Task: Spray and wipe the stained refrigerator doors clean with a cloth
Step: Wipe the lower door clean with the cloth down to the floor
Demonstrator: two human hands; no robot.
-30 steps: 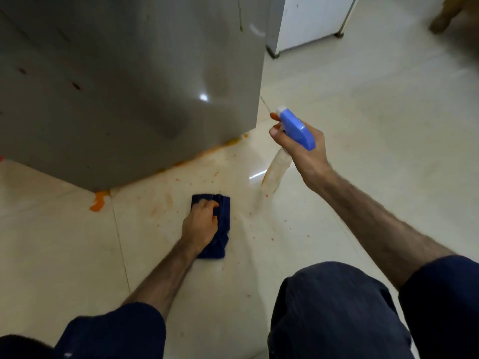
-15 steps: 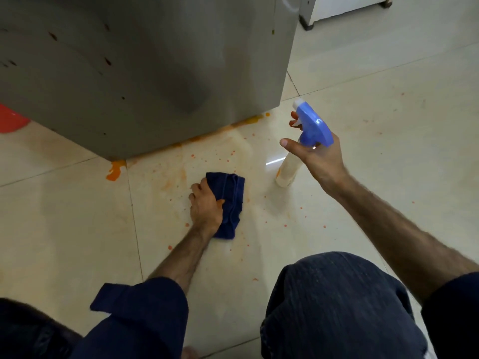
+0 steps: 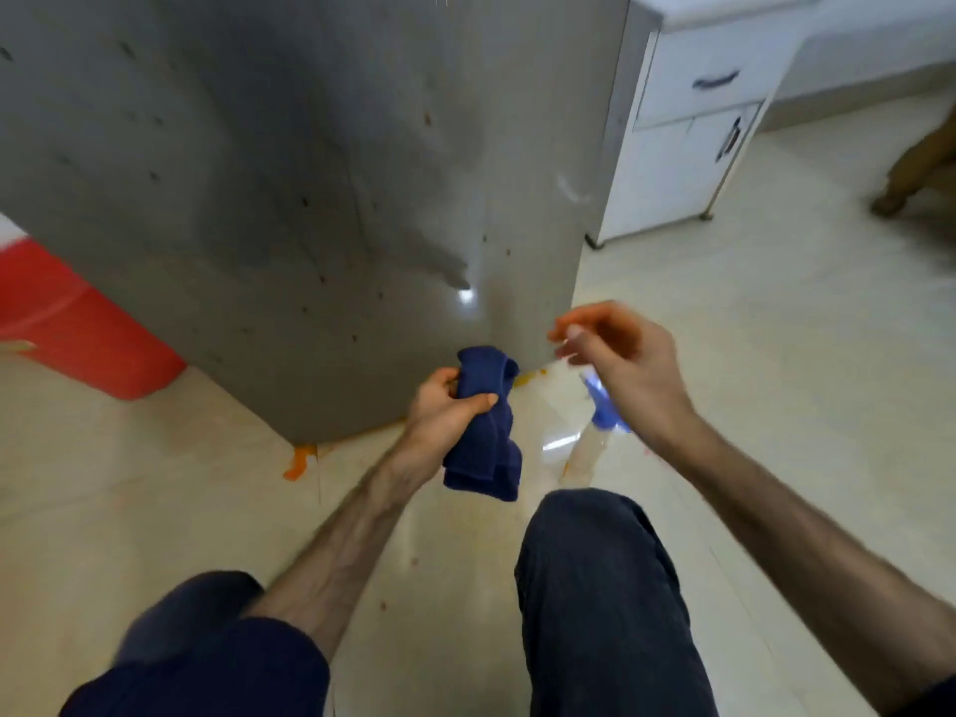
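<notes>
cloth point(image 3: 483, 421) bunched in left hand point(image 3: 445, 406); right hand point(image 3: 621, 364) loosely open above spray bottle point(image 3: 595, 432).

refrigerator point(image 3: 310, 173): 1 | cloth point(image 3: 486, 432): 1 | spray bottle point(image 3: 595, 432): 1 | cabinet point(image 3: 683, 137): 1 | red bin point(image 3: 67, 328): 1

A home kitchen is showing here. A steel fridge point(image 3: 320, 199) is standing on pale floor tiles point(image 3: 776, 380), and a white cabinet point(image 3: 688, 147) is sitting beside it.

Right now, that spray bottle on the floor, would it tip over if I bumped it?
Probably. The spray bottle stands tall and narrow on glossy tile, with a bulky blue trigger head on top. It looks nearly empty, so likely light.
</notes>
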